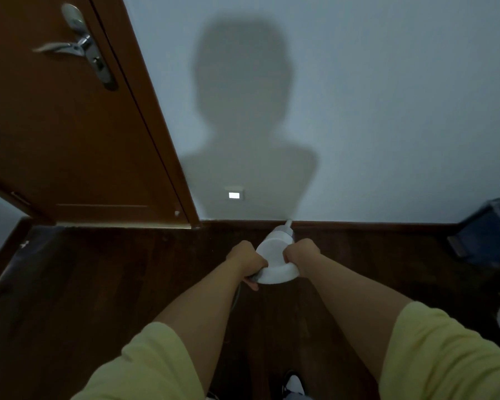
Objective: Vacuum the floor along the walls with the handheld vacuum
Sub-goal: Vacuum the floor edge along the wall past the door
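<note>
Handheld vacuum, a white plastic body with a rounded rear and a narrow tapering nozzle point(276, 255), sits low over the dark brown wooden plank floor point(113, 284), its nozzle tip meeting the dark wooden skirting board point(373, 225) at the foot of the pale grey painted wall point(358, 111). Both hands carry it: the left hand point(247, 262) has its grip curled round the rear of the vacuum, where a thin grey cord point(236, 298) hangs down, and the right hand point(302, 251) has its grip clamped on the vacuum's right side. Left of the vacuum stands a reddish-brown wooden door point(70, 125) with a silver metal lever handle point(70, 47); above the vacuum a small glowing white wall plate point(235, 194) shows. Right of the vacuum, against the same skirting, lies a dark blue object point(491, 226) that I cannot identify. As for progress, the work looks under way at one spot on this wall; no dust is visible either way, so the share already cleaned cannot be judged, and the stretch of skirting right of the vacuum likely remains.
</note>
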{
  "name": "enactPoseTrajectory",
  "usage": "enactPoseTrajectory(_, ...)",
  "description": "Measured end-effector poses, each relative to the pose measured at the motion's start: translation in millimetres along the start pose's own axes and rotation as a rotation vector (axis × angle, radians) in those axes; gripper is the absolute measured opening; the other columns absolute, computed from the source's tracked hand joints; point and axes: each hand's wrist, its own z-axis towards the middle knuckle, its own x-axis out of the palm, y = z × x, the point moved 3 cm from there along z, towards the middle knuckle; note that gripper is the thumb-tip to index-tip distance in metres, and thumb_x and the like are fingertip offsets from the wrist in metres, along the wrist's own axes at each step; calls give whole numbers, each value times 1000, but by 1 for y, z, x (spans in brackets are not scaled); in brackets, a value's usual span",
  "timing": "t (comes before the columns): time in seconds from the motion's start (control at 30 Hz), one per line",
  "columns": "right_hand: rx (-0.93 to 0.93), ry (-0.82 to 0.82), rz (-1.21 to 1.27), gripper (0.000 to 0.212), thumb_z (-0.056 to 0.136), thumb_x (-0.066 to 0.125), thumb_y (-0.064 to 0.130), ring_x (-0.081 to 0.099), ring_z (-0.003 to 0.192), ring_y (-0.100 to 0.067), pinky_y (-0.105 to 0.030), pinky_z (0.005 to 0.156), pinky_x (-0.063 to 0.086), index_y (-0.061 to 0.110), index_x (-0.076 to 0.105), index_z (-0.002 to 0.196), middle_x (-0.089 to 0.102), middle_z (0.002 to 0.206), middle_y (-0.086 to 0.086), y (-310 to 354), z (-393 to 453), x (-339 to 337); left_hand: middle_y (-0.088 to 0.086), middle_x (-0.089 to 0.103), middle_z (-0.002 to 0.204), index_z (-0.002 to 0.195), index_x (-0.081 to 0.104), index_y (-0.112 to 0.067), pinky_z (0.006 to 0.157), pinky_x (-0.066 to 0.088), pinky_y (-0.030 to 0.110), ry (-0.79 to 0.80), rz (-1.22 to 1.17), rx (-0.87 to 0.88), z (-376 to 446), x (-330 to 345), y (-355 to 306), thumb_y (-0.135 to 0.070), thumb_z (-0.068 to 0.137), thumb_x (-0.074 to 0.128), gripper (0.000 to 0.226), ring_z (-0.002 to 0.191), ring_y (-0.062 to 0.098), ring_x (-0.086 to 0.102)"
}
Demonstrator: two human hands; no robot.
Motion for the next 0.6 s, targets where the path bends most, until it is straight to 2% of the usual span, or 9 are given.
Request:
enactPoseTrajectory(0.23, -22, 30, -22, 52, 92, 57, 10, 51, 121, -32, -38, 97, 48, 5, 39, 140, 48, 135, -19, 22, -21, 35, 23, 50, 132, 133, 40, -4, 79, 59, 33, -40, -26, -12, -5, -31, 32, -13, 93, 56, 44, 101, 35, 66)
enactPoseTrajectory(0.6, -52, 53, -71, 44, 92, 57, 11, 53, 120, -30, -36, 100, 48, 2, 45, 134, 52, 131, -18, 52, -48, 87, 23, 50, 131, 134, 39, -2, 79, 58, 33, -79, -105, -29, -11, -74, 83, -13, 94, 55, 45, 103, 36, 65)
